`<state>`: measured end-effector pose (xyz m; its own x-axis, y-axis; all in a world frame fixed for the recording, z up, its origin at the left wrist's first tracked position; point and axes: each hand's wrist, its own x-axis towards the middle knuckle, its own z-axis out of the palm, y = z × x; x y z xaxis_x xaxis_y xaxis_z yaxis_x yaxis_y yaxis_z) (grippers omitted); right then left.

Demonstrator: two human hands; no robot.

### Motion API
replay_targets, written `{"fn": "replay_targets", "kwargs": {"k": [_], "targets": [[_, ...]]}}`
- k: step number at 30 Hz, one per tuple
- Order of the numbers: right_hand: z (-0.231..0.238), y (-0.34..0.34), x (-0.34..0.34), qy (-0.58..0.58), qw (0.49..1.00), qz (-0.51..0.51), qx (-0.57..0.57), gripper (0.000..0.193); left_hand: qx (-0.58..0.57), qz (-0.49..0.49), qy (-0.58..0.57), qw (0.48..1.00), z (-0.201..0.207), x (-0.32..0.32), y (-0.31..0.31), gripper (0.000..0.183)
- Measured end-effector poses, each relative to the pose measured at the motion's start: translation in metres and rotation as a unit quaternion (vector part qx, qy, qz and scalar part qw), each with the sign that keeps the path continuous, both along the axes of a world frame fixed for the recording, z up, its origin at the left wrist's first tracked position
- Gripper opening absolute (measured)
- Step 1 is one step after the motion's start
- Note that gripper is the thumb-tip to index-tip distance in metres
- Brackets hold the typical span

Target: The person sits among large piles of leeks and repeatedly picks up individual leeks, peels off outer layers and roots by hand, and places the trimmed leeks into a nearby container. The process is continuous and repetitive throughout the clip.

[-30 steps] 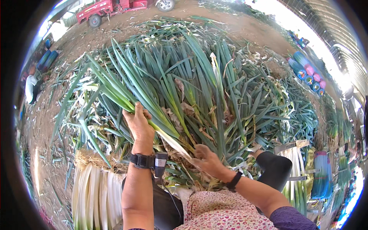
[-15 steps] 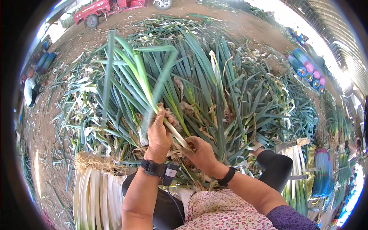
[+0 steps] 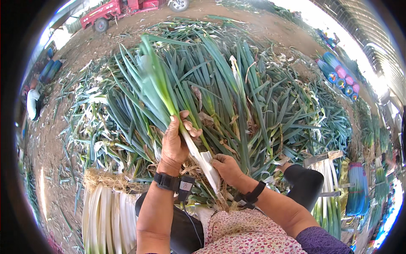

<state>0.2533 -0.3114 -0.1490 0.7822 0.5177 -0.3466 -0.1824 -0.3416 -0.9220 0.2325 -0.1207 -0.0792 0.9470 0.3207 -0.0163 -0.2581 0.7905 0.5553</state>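
My left hand is closed around a long green onion where its white stalk turns green. The leaves rise up and to the left, over the pile; the root end points down toward my lap. My right hand pinches a strip of pale outer skin that stands away from the stalk's right side. Beneath and beyond both hands lies a big heap of green onions, with long leaves and dry husks. Dark bands circle both wrists, and a small dark box hangs by the left one.
At lower left, white-stalked onions lie in a row with roots outward. A rack of more onions stands at right, beside a blue-wrapped bundle. Farther off are a red cargo vehicle, wrapped bundles and a seated person.
The onion's leaves have swung together and its white stalk has come lower. My right hand has moved slightly right, and a strip of skin now stands off the stalk.
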Motion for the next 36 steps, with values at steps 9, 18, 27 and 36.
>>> {"fn": "replay_targets", "kwargs": {"k": [9, 18, 27, 36], "targets": [[-0.057, -0.092, -0.046, -0.265, 0.781, 0.423, -0.376, 0.016, -0.003, 0.084, 0.031, 0.996, 0.010, -0.005, 0.027, 0.037], [-0.068, -0.145, -0.022, -0.214, 0.850, 0.364, -0.314, 0.031, -0.005, 0.177, 0.011, 0.984, 0.008, -0.019, 0.073, 0.035], [0.067, 0.024, -0.011, -0.286, 0.953, 0.102, 0.016, 0.043, -0.036, 0.132, 0.067, 0.988, 0.011, -0.003, 0.014, 0.024], [0.071, 0.039, 0.020, -0.451, 0.885, 0.113, 0.024, 0.015, -0.006, 0.067, 0.096, 0.993, -0.006, -0.001, -0.006, 0.016]]}}
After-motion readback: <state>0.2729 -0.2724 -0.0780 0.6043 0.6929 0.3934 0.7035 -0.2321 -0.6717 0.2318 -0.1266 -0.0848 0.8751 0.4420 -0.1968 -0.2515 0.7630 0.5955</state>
